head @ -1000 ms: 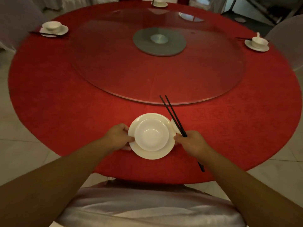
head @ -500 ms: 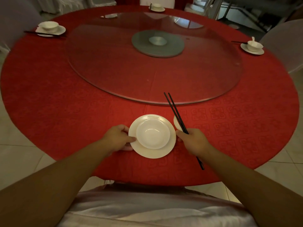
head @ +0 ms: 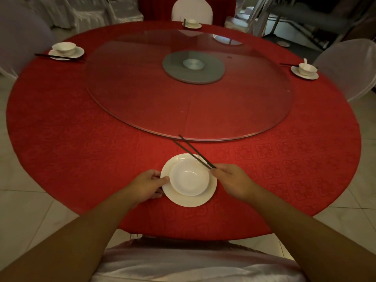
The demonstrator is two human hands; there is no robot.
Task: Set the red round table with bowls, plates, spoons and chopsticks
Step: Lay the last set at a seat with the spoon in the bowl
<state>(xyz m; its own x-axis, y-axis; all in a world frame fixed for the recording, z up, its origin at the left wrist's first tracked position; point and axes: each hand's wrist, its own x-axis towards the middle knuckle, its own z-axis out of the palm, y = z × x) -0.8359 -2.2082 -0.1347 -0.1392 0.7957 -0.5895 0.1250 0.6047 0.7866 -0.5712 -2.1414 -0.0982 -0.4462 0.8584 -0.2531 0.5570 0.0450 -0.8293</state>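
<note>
A white bowl (head: 189,178) sits on a white plate (head: 191,200) near the front edge of the red round table (head: 81,143). My left hand (head: 149,185) grips the plate's left rim, thumb on top. My right hand (head: 234,180) holds a pair of black chopsticks (head: 193,152) by their near end; they slant up-left across the plate's far rim, tips reaching the glass turntable (head: 142,98). No spoon shows at this setting.
Three other settings of bowl on plate stand at far left (head: 66,50), far middle (head: 192,24) and far right (head: 304,71). White-covered chairs (head: 350,68) ring the table, one right below me (head: 193,265). Tiled floor lies on both sides.
My right hand has swung the chopsticks leftward, so they now cross over the plate's far rim instead of lying beside it. The white piece seen by my right hand no longer shows. The camera view tilted up.
</note>
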